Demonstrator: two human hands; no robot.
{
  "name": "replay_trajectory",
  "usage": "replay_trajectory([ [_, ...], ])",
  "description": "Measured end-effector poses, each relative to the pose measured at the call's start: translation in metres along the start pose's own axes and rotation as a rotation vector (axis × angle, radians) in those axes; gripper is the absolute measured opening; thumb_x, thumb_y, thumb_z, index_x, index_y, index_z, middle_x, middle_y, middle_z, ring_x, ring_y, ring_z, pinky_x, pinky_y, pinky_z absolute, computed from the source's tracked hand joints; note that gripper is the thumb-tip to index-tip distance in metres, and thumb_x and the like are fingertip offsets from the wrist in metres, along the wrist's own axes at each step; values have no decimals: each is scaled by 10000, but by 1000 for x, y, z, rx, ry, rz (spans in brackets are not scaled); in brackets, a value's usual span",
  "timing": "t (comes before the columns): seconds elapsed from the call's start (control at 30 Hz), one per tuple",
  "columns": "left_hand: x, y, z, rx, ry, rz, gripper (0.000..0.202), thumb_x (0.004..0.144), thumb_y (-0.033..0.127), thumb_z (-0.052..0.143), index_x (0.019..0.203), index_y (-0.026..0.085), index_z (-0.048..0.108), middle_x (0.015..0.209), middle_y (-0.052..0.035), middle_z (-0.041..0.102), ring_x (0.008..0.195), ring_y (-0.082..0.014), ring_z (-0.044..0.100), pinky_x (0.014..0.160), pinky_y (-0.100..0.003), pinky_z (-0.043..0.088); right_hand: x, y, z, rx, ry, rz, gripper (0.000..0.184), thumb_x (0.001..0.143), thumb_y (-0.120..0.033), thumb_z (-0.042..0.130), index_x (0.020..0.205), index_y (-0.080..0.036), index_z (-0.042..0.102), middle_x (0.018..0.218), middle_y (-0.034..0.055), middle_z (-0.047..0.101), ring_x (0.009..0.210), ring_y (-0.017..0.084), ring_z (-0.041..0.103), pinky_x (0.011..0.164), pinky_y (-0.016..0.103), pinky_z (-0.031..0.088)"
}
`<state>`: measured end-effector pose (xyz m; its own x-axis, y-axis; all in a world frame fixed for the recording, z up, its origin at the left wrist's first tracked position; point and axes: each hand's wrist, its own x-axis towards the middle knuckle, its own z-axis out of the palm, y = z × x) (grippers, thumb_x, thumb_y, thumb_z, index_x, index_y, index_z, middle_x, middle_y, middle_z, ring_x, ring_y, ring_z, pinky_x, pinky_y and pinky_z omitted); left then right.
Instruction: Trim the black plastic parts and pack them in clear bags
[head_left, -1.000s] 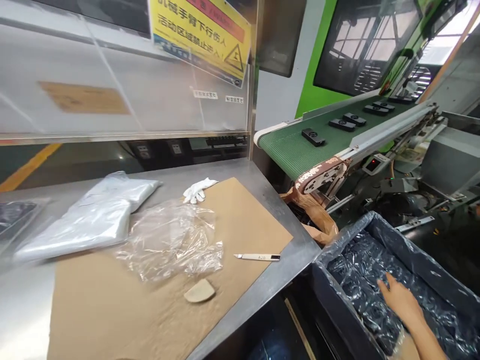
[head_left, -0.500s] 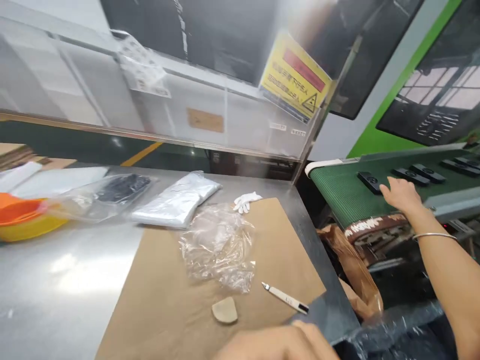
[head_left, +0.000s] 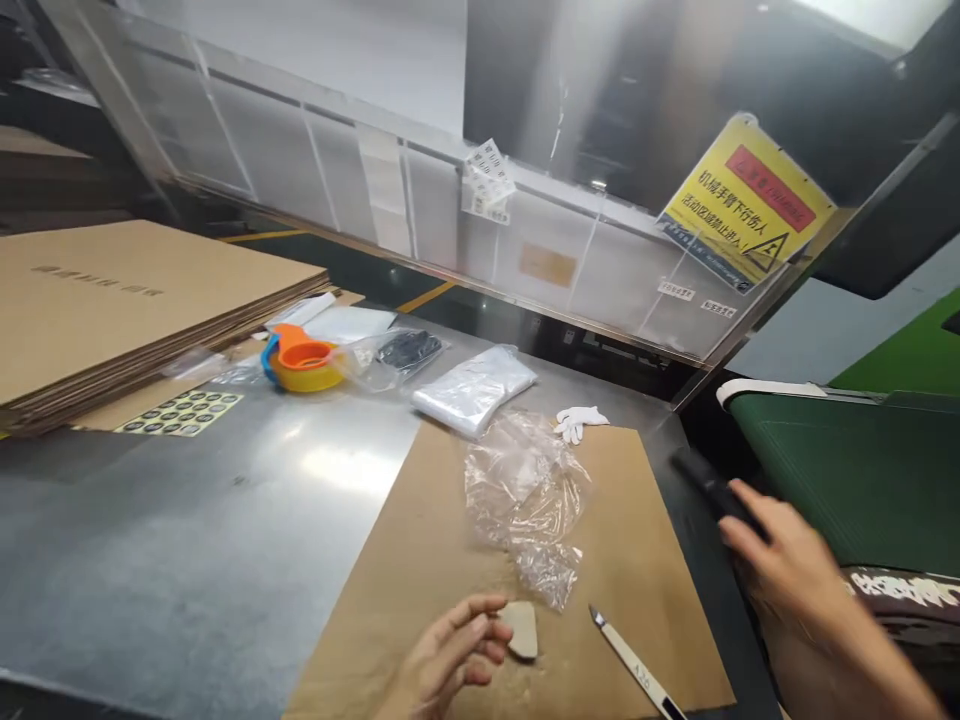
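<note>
My right hand (head_left: 780,550) grips a black rectangular plastic part (head_left: 712,485) between thumb and fingers, over the gap between the bench and the green conveyor; motion smears both. Low in the middle, my left hand (head_left: 457,655) hovers with bent fingers apart and nothing in it. Just beyond its fingertips a small beige flat piece (head_left: 523,630) lies on the brown cardboard sheet (head_left: 420,540). To the right on that sheet is a white-handled trimming knife (head_left: 634,665) marked A20. A crumpled clear plastic bag (head_left: 525,480) spreads farther up, beside a white glove (head_left: 581,422).
Folded plastic bags (head_left: 476,388) and orange and yellow tape rings (head_left: 304,365) sit toward the back. Stacked cardboard (head_left: 150,290) and a sticker sheet (head_left: 184,412) are at left. A clear panel with a yellow warning sign (head_left: 746,205) borders the bench; the green conveyor (head_left: 840,470) runs at right.
My right hand has lifted a black part off the conveyor and brought it left toward the bench. My left hand has come further into view. The head view has turned left.
</note>
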<state>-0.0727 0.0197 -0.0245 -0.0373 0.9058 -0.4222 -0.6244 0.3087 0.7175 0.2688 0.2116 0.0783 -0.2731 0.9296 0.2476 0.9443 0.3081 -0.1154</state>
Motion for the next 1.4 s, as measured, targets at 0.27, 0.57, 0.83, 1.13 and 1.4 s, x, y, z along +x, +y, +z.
replay_trajectory([
  [0.27, -20, -12, 5, -118, 179, 141, 405, 759, 412, 605, 1111, 216, 574, 945, -62, 662, 949, -218, 585, 841, -346, 432, -140, -199, 137, 692, -58, -602, 577, 863, -512, 440, 1371, -253, 354, 1109, 134, 597, 982, 302, 568, 797, 414, 476],
  [0.57, -41, -18, -47, 683, 17, 605, 343, 721, 175, 547, 1057, 168, 617, 822, -66, 660, 786, -199, 606, 762, -330, 474, -122, -208, 183, 479, -67, -355, 309, 866, -247, 451, 1138, -294, 589, 1006, 95, 591, 953, 285, 506, 775, 469, 464],
  [0.83, -43, -7, -38, 964, -28, 674, 309, 663, 122, 524, 954, 160, 619, 771, -66, 661, 725, -196, 601, 673, -309, 468, -131, -231, 88, 785, -132, -576, 481, 860, -252, 507, 1328, -275, 395, 1130, 97, 543, 1048, 264, 470, 866, 404, 435],
  [1.13, -46, -9, -34, 1111, -89, 684, 45, 706, 170, 479, 690, 188, 517, 637, -44, 584, 610, -174, 538, 565, -280, 385, -133, -250, 71, 752, -161, -798, 524, 858, -121, 392, 1371, -218, 342, 1024, 122, 501, 944, 231, 453, 766, 386, 450],
  [1.4, -48, -10, -34, 1040, -179, 736, 37, 656, 190, 497, 644, 191, 462, 585, -44, 537, 551, -170, 494, 532, -287, 343, -133, -247, 61, 725, -177, -822, 481, 845, -82, 438, 1320, -158, 414, 1015, 127, 503, 946, 223, 449, 777, 372, 459],
])
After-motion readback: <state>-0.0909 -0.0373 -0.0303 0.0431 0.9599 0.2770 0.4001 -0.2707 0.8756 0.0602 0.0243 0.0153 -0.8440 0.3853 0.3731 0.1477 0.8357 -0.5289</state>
